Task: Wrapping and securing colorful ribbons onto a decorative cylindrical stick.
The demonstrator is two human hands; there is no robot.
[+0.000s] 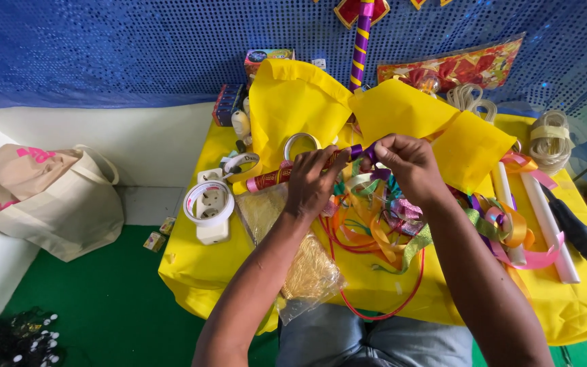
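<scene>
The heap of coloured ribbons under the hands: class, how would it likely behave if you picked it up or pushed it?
The ribbons would probably flop and trail, since they lie in loose curls and loops on the yellow cloth. They look thin, so likely light. Tangled together, several strands may well lift at once.

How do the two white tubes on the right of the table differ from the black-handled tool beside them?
The white tubes are long, pale and plain, and ribbons drape across them; the black-handled tool is shorter, dark with a red tip, and lies bare. The tubes sit nearer the right hand; the tool lies nearer the table edge. All rest flat on the yellow cloth, angled alike.
</scene>
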